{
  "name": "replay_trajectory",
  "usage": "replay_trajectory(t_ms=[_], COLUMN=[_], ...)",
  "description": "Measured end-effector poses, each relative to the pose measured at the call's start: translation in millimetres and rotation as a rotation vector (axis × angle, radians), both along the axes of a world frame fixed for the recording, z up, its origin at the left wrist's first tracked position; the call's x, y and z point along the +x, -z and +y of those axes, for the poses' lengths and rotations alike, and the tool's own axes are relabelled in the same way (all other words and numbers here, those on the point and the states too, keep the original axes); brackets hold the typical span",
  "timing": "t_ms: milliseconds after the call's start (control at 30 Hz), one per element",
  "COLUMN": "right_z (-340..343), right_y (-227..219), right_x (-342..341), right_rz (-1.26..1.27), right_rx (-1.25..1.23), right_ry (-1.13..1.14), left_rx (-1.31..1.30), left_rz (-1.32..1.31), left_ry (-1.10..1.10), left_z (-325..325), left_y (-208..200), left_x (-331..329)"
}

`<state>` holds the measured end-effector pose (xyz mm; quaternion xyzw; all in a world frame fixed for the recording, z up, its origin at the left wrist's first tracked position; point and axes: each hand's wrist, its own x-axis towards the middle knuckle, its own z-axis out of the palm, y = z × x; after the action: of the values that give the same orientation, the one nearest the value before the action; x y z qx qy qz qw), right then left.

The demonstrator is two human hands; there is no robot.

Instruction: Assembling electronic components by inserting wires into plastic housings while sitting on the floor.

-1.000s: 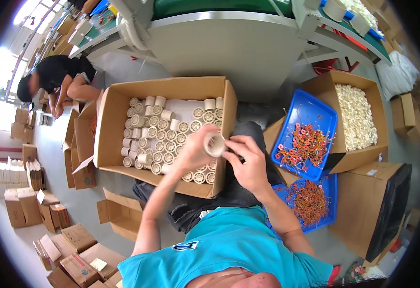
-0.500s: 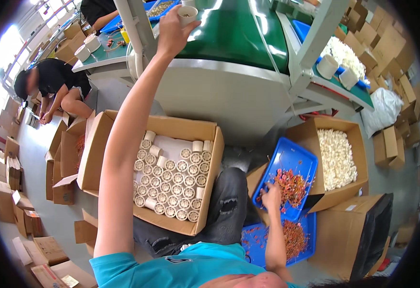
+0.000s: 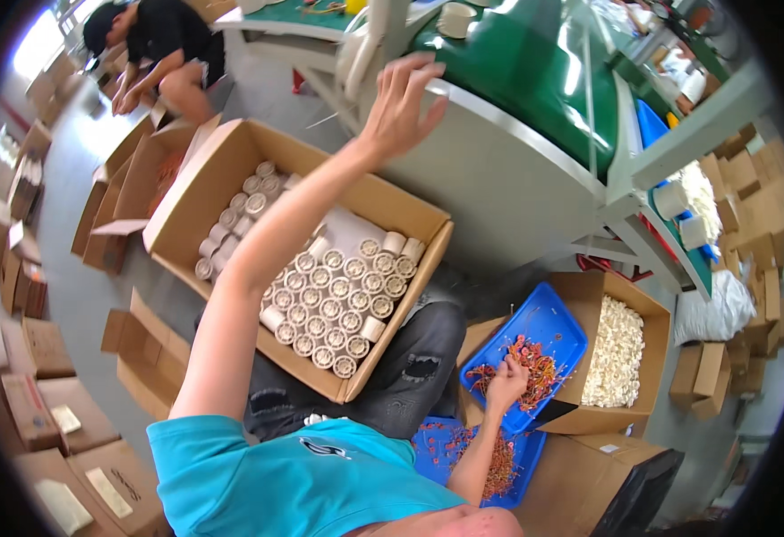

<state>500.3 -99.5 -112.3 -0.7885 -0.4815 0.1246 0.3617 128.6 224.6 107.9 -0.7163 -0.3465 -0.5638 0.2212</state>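
Note:
My left hand is raised with fingers spread and holds nothing, at the near edge of the green conveyor belt. Beyond its fingertips, a white cup-shaped part stands on the belt. My right hand reaches into the upper blue tray, fingers pinched together at a pile of small red and orange wired pieces. What sits between those fingertips is too small to make out. Before my knees, an open carton holds rows of round cream-coloured plastic parts, partly hidden by my left forearm.
Below the upper tray lies a second blue tray with similar wired pieces. To its right, a carton holds small white parts. A grey post supports the workbench. Another person sits bent over at far left, near open cartons.
My left hand has let go of the white cup-shaped part, which now stands on the belt, and has drawn back. My right hand stays at the wired pieces. The view has turned.

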Motion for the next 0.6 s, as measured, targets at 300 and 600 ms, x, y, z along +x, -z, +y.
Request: replay_trajectory(t_ms=[300,600], right_z=[1,-1], right_y=[-20,-72], right_x=[18,0], right_rz=[-0.032,0.092], right_rx=[-0.080,0.384], right_ry=[-0.024,0.135], left_rx=[-1.207,-1.518], left_rz=[0.161,0.083], left_ry=[-0.045,0.030], left_z=[-146,-116], left_y=[287,311], left_x=[-64,-72])
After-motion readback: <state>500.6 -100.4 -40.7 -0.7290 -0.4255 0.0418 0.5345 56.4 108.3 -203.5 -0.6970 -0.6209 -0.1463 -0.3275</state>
